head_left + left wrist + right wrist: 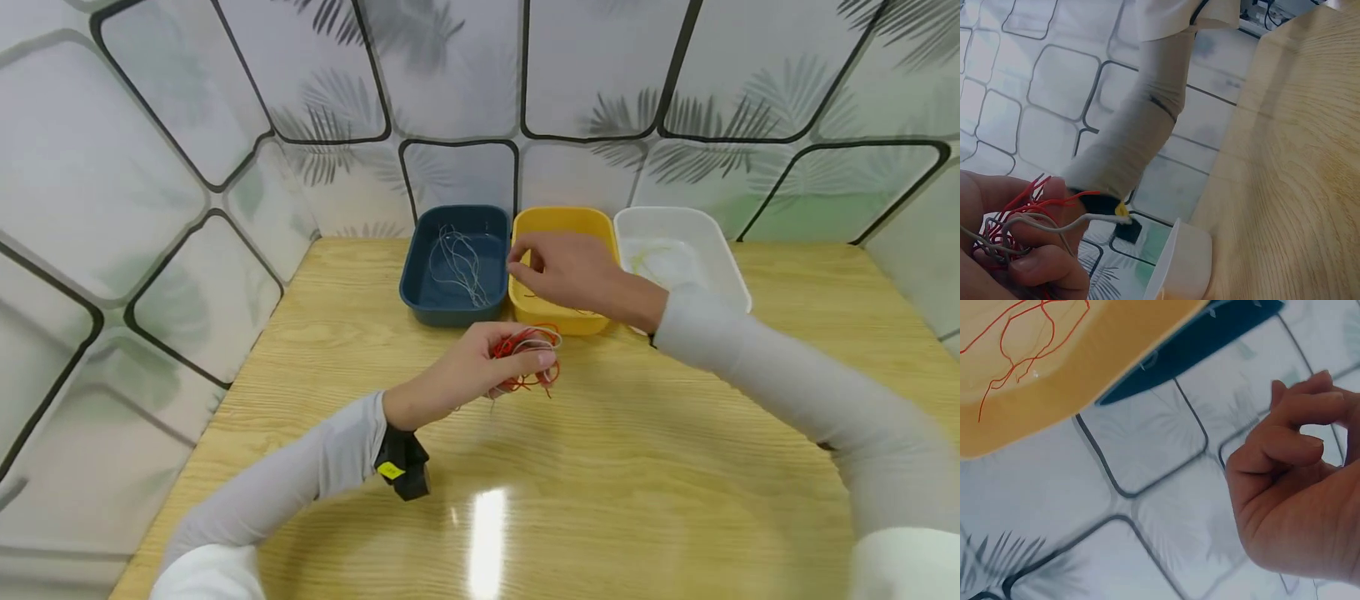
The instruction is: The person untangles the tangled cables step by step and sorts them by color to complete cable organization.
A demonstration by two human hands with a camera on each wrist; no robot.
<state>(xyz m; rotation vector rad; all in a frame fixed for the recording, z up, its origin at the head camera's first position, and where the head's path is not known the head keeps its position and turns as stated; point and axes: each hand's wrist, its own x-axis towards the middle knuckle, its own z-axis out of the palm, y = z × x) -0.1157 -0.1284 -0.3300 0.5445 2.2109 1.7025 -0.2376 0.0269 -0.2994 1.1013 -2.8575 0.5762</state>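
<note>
My left hand (pixel 468 375) grips a tangled bundle of thin red and whitish cords (pixel 517 340) over the table, in front of the bins. In the left wrist view one thicker pale cord (pixel 1085 220) sticks out past the fingers, among red loops. My right hand (pixel 573 271) is over the yellow bin (pixel 562 218), its fingers loosely bent. In the right wrist view the same hand (pixel 1291 487) shows nothing between fingers and thumb. Thin red cord (pixel 1054 331) lies inside the yellow bin, which the right hand and forearm partly hide in the head view.
A dark blue bin (pixel 453 317) with pale looped cords (pixel 461 271) stands left of the yellow one. To the right is a white bin (pixel 675 215) holding a little yellowish cord (pixel 648 257). All three stand at the wooden table's (pixel 637 483) back edge, against a patterned curtain (pixel 465 75).
</note>
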